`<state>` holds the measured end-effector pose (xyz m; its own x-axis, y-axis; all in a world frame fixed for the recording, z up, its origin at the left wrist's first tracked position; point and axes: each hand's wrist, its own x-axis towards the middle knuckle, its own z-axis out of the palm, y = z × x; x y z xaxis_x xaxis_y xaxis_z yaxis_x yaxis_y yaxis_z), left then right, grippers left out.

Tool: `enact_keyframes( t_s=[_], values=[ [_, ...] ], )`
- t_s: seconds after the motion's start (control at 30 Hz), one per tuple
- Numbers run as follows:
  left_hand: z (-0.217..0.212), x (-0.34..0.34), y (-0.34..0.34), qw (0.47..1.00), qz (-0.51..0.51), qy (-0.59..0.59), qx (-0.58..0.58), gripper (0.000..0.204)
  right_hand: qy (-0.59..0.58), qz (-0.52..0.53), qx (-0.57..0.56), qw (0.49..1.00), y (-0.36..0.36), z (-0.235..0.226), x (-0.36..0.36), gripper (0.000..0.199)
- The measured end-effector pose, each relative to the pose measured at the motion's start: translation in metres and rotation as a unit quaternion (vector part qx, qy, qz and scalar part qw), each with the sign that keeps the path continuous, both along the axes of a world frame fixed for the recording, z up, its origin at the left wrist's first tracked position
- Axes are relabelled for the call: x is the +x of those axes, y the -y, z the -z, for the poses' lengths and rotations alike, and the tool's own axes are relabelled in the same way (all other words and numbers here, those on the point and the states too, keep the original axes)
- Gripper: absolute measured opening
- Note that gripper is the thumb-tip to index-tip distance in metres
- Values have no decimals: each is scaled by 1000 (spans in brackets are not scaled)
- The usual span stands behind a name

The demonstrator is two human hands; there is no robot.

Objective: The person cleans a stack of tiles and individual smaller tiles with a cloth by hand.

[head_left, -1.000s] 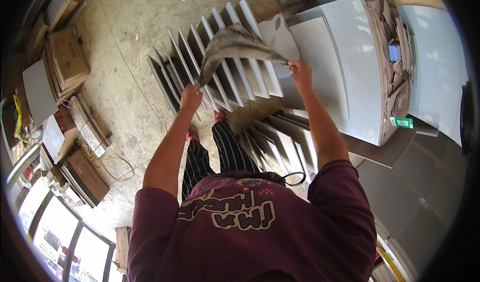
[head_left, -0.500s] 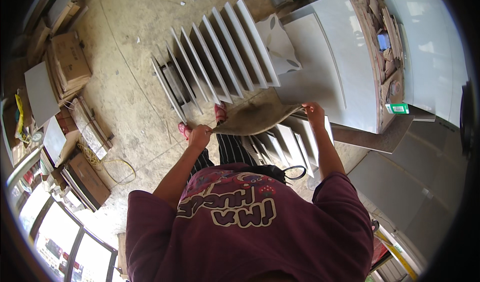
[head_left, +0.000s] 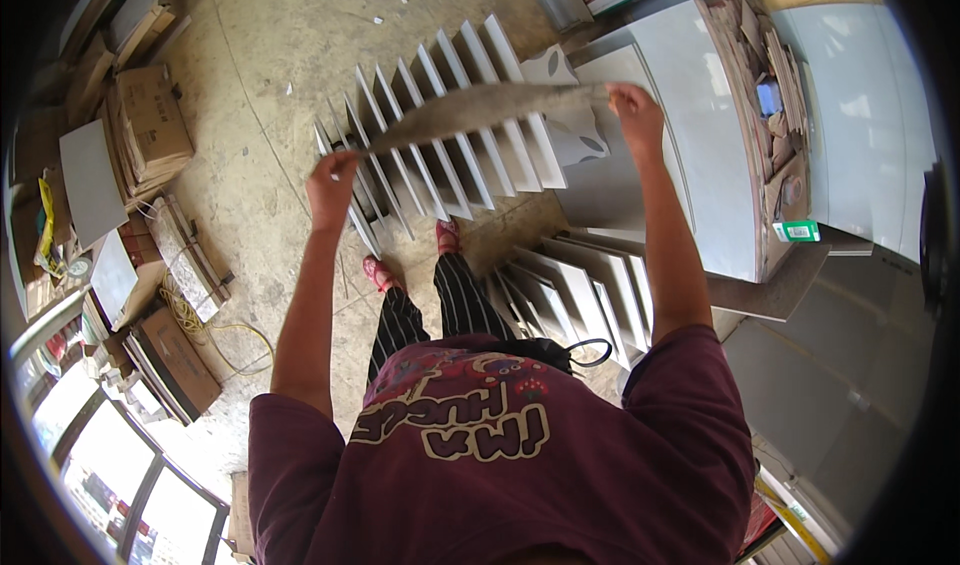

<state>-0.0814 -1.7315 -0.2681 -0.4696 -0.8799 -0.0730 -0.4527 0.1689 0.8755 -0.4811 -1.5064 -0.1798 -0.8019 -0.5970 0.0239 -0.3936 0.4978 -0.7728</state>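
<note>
A brown-grey cloth (head_left: 480, 110) is stretched out between my two hands, in front of me and above a row of upright tiles (head_left: 430, 170). My left hand (head_left: 333, 185) pinches its left corner. The right corner is gripped by my right hand (head_left: 635, 115), held higher and farther out. Motion smears the cloth a little, and it covers the middle of several tiles. Those tiles stand on edge, spaced apart, like slats in a rack. A second group of upright tiles (head_left: 585, 290) stands nearer me on the right.
Large grey slabs (head_left: 690, 95) lie stacked on the right, with cardboard scraps (head_left: 765, 95) along one side. Cardboard boxes (head_left: 150, 125) and loose panels stand at the left. A yellow cord (head_left: 235, 330) curls on the floor. My feet (head_left: 380, 273) are just short of the far tile row.
Both my hands have moved up and away from my body, carrying the cloth from above the floor gap to over the far row of tiles. The nearer tiles are now uncovered.
</note>
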Motion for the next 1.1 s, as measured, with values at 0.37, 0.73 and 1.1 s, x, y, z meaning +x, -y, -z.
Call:
enact_keyframes(
  t_s=[0.37, 0.73, 1.1],
  values=[
    [44, -102, 101, 991, -120, -4, -58, 19, -164, 12, -89, 982, 125, 36, -77, 20],
    [137, -97, -12, 977, 35, 165, 135, 35, -37, 13, 122, 992, 5, 136, -53, 19],
    [122, -23, -136, 950, 117, 261, 121, 19, 72, 58, 224, 970, -161, 140, 26, 17]
  ],
)
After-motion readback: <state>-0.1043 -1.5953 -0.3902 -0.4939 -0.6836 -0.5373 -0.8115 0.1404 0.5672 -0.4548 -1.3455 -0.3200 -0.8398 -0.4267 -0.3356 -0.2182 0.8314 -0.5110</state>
